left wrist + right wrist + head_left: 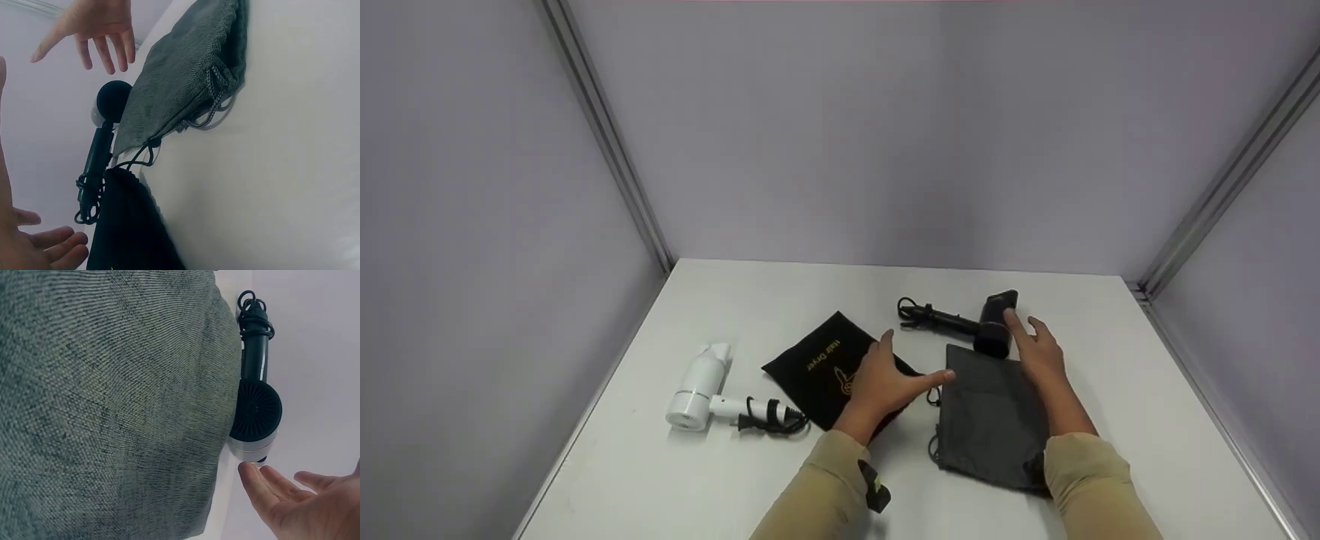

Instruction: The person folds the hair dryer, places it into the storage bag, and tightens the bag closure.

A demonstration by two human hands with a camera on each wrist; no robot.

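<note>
Black hair dryer (994, 324), cord wrapped round its handle, lies by the released right hand (1039, 351).

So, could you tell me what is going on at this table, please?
A person has both hands open over two pouches. The right hand reaches for the black dryer at the far edge of the grey pouch, not gripping it. The left hand rests on the black pouch. A white dryer lies apart, to the left.
</note>
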